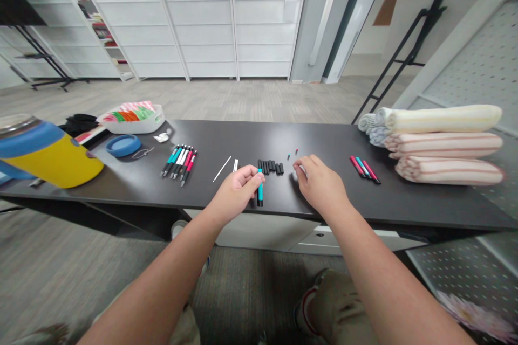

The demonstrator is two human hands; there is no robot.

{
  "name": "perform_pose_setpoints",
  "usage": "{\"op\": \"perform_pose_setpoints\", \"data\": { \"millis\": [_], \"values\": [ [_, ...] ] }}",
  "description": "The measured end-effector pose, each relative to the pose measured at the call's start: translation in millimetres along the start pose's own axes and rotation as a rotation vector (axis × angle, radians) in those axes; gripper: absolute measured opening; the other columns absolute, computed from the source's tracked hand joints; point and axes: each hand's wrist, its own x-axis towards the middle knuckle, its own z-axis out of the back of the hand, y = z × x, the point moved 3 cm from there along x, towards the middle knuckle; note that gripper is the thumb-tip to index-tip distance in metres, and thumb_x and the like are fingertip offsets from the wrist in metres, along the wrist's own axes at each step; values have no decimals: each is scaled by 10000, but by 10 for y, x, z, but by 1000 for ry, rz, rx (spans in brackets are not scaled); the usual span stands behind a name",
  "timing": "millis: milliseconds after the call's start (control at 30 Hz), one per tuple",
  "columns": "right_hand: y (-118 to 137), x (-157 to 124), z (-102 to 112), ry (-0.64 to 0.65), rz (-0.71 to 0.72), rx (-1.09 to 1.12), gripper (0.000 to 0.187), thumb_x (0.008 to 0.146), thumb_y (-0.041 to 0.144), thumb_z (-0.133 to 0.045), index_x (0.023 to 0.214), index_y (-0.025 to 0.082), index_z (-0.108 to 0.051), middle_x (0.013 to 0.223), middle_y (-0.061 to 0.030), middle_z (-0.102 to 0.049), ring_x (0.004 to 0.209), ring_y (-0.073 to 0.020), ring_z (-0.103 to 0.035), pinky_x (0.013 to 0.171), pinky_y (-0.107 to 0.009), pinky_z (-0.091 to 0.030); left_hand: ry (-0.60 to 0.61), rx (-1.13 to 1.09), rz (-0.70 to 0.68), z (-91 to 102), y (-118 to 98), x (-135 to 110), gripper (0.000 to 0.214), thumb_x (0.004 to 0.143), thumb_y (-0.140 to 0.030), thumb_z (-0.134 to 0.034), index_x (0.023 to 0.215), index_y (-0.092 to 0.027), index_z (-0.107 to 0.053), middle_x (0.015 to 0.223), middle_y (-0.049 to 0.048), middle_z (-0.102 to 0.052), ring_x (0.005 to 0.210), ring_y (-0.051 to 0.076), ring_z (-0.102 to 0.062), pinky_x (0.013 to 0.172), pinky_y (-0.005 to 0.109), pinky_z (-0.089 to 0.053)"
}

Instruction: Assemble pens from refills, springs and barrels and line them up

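My left hand (238, 190) is closed around a teal pen barrel (260, 187) with black ends, held upright near the table's front edge. To its right my right hand (321, 180) has thumb and fingers pinched together just above the table; whatever they hold, if anything, is hidden. Between the hands lies a row of short black pen grips (272, 166). Beyond them are two tiny pieces, one teal-tipped (288, 157) and one red-tipped (297, 151). A thin white refill (222, 169) and a white barrel (235, 165) lie by my left hand.
Several pens (180, 163) lie grouped at left; pink and teal barrels (365, 169) at right. Rolled towels (447, 145) are stacked at the right end. A white basket (137, 125), blue lid (123, 145) and yellow-blue bottle (56, 156) stand left on the dark table (324, 135).
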Motion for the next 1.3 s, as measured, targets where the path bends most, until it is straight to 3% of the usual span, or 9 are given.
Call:
{"op": "perform_pose_setpoints", "data": {
  "millis": [533, 767, 900, 1033, 1133, 1300],
  "values": [
    [37, 0, -5, 68, 23, -2, 133, 999, 342, -636, 1013, 251, -733, 1071, -51, -710, 766, -190, -649, 607, -309, -386, 6, -6, 7, -1, 22, 17, 313, 996, -481, -570, 871, -194, -577, 724, -36, -565, 630, 116, -498, 627, 253, -387],
    [66, -18, 4, 55, 79, -40, 149, 1010, 328, -631, 986, 232, -742, 1017, -65, -715, 867, -222, -675, 657, -322, -429, 19, -58, -3, 0, 7, 18, 332, 1010, -489, -554, 873, -188, -583, 770, -3, -631, 669, 129, -552, 671, 263, -438],
    [141, -73, 33, -16, 134, 8, 154, 1025, 326, -613, 978, 225, -719, 1009, -60, -715, 904, -229, -678, 705, -325, -444, 49, -177, 3, -20, 32, 28, 299, 1019, -469, -512, 947, -189, -591, 857, 41, -691, 737, 157, -608, 719, 291, -476],
    [336, -150, 36, -48, 260, 103, 152, 1048, 317, -583, 1013, 214, -689, 1004, -68, -718, 918, -225, -667, 767, -323, -457, 50, -258, 3, -42, 58, 33, 292, 1019, -480, -470, 987, -207, -571, 697, -26, -543, 653, 149, -540, 691, 295, -465],
    [491, -193, 4, -38, 328, 162, 128, 1050, 263, -570, 1014, 199, -675, 941, -69, -722, 878, -228, -656, 779, -329, -461, 19, -145, -9, -55, 24, 10, 321, 1025, -518, -459, 966, -217, -555, 640, -70, -401, 573, 125, -415, 624, 273, -415],
    [609, -235, -48, -50, 402, 252, 151, 1051, 244, -561, 960, 186, -667, 858, -73, -716, 819, -236, -645, 744, -333, -464, -31, 308, -89, -76, -106, -47, 223, 939, -423, -663, 948, -212, -590, 773, -40, -584, 694, 129, -503, 688, 262, -399]
  ]
}}
